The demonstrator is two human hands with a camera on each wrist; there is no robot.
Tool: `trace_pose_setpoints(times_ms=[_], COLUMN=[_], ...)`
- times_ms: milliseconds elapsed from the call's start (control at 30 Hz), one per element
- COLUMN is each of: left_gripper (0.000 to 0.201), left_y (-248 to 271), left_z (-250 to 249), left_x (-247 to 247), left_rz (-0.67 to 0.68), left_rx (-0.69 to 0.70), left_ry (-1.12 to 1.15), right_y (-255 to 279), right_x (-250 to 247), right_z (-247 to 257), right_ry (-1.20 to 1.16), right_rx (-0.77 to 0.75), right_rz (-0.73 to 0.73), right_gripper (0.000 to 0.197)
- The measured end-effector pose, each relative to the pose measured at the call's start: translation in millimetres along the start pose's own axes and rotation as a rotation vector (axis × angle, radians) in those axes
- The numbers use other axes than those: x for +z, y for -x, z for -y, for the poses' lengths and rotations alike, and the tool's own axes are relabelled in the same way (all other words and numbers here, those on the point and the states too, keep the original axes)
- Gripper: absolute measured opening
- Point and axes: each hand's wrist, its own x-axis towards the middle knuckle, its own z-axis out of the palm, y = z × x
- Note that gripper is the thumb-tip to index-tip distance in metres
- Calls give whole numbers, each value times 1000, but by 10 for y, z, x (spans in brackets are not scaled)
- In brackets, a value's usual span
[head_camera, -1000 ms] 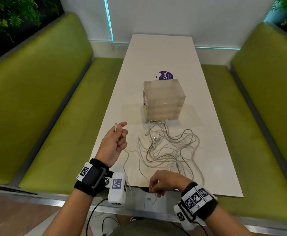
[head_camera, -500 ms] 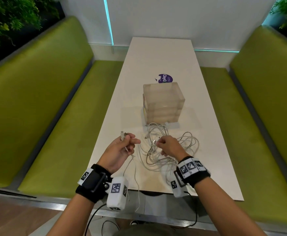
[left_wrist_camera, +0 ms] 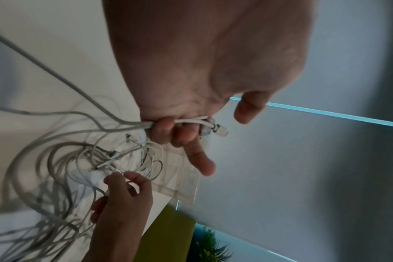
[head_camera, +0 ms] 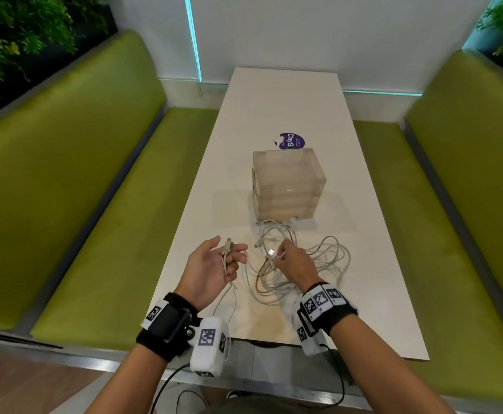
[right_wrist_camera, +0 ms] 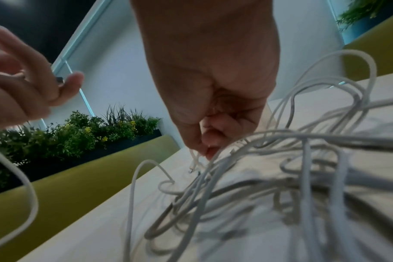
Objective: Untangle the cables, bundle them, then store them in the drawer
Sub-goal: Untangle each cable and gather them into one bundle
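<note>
A tangle of white and grey cables [head_camera: 301,264] [left_wrist_camera: 63,159] [right_wrist_camera: 280,177] lies on the white table [head_camera: 289,94], just in front of a translucent drawer box [head_camera: 287,185] [left_wrist_camera: 182,177]. My left hand [head_camera: 214,264] [left_wrist_camera: 182,131] is raised palm-up left of the pile, its curled fingers gripping cable ends with plugs [head_camera: 228,245] [left_wrist_camera: 215,127]; those cables trail down off the table's near edge. My right hand [head_camera: 292,261] [right_wrist_camera: 209,148] reaches into the tangle and pinches a thin cable beside a USB plug [head_camera: 271,252].
Green bench seats [head_camera: 80,204] [head_camera: 453,219] run along both sides of the table. A purple sticker [head_camera: 292,141] lies behind the drawer box. Plants [right_wrist_camera: 74,134] line the wall behind the left bench. Bare tabletop stretches beyond the box.
My right hand came up from the table's near edge into the tangle and took hold of a cable there. My left hand moved slightly right, still holding the cable ends.
</note>
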Motion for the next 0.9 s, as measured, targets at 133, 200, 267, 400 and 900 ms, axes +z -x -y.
trace_pose_setpoints(times_ms=[133, 200, 267, 400, 900], left_gripper=[35, 26, 25, 32, 17], left_y=[-25, -26, -24, -40, -163], left_z=[23, 38, 42, 44, -85], left_x=[10, 27, 32, -11, 55], left_rz=[-18, -15, -15, -47, -142], left_rx=[63, 114, 150, 158, 259], left_ry=[26, 2, -27, -40, -189], right_y=[0, 5, -6, 13, 229], right_x=[54, 132, 182, 100, -1030], right_z=[17, 16, -5, 16, 314], right_ry=[84, 149, 183, 159, -269], right_rx=[-18, -45, -48, -30, -409], right_rz=[51, 21, -13, -38, -237], right_gripper=[22, 17, 16, 24, 19])
